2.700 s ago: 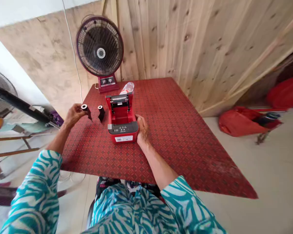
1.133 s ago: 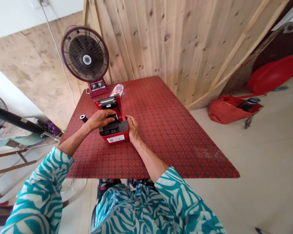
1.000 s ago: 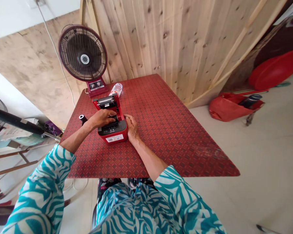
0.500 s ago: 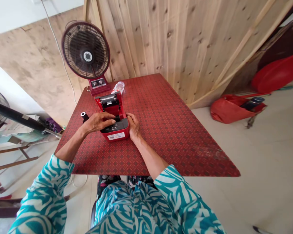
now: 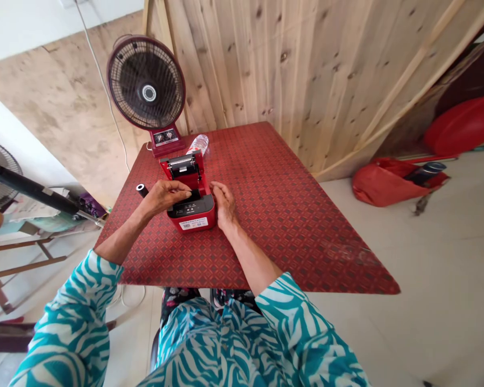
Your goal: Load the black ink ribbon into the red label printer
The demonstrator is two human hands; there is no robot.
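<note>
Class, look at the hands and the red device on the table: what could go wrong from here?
The raised lid of the red device might drop onto the left hand just in front of it. The black roll standing close to that hand could be knocked over. The clear bottle lying behind the lid might roll if bumped.

Red printer [image 5: 191, 209] with black panel [image 5: 201, 205] and white label [image 5: 193, 223]; black roll [image 5: 142, 191], white-ended; red tabletop [image 5: 282, 215] patterned with dark diamonds; teal-and-white swirled sleeves [image 5: 78, 295]
</note>
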